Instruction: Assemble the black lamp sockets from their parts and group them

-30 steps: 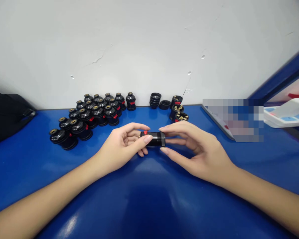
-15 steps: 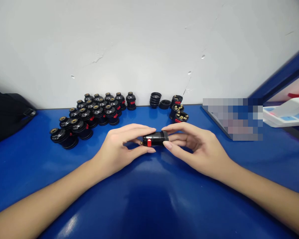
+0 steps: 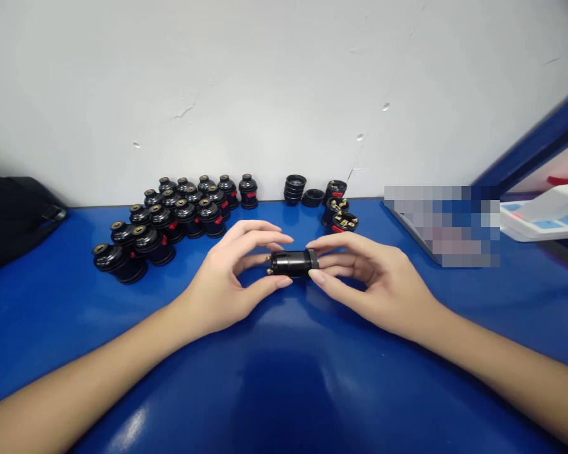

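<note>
Both hands hold one black lamp socket point(image 3: 292, 263) sideways just above the blue table point(image 3: 284, 378). My left hand point(image 3: 227, 277) pinches its left end, where small brass terminals show, between thumb and fingers. My right hand point(image 3: 369, 280) grips its right end, a ridged black ring, with thumb and fingertips. No red switch shows on the socket.
Several assembled black sockets point(image 3: 170, 217) with brass tops and red switches stand in rows at the back left. A stack of black rings point(image 3: 295, 188) and a few socket cores point(image 3: 338, 211) lie at the back centre. A black bag point(image 3: 14, 214) sits far left; white trays point(image 3: 544, 217) far right.
The socket has turned about its long axis: its red switch went from top to front and is now out of sight. Both hands have risen slightly and shifted their fingers.
</note>
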`<state>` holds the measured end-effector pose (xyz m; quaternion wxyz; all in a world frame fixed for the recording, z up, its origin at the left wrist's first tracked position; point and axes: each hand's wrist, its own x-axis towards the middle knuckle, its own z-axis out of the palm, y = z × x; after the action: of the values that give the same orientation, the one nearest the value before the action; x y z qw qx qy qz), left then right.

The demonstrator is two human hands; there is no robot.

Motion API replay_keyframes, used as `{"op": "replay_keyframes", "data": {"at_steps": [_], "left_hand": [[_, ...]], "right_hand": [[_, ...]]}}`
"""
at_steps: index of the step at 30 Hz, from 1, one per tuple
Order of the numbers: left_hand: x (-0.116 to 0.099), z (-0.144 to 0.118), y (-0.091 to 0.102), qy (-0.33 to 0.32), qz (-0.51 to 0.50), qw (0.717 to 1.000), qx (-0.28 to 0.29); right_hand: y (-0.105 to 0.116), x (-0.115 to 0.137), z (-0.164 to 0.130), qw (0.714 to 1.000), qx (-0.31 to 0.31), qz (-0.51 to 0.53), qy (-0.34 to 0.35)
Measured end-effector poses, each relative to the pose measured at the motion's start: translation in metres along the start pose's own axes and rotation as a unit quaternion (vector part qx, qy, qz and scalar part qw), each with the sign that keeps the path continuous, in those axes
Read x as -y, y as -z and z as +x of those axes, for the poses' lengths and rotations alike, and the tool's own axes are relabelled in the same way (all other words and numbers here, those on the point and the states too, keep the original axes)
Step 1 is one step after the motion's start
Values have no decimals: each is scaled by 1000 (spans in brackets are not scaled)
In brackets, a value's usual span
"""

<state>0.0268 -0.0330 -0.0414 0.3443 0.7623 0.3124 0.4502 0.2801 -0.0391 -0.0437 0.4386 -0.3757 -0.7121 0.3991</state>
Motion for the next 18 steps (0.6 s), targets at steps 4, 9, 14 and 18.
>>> {"op": "replay_keyframes", "data": {"at_steps": [4, 9, 14, 18], "left_hand": [[4, 0, 3, -57, 95, 994, 12], [3, 3, 6, -89, 174, 980, 27], [2, 2, 6, -13, 161, 985, 65], [-2, 3, 5, 16, 166, 983, 70]], "right_hand": [[0, 2, 0, 1000, 3, 6, -5], [0, 3, 0, 1000, 5, 27, -5], [0, 2, 0, 1000, -3, 29, 4], [-2, 2, -1, 999, 3, 36, 11]]}}
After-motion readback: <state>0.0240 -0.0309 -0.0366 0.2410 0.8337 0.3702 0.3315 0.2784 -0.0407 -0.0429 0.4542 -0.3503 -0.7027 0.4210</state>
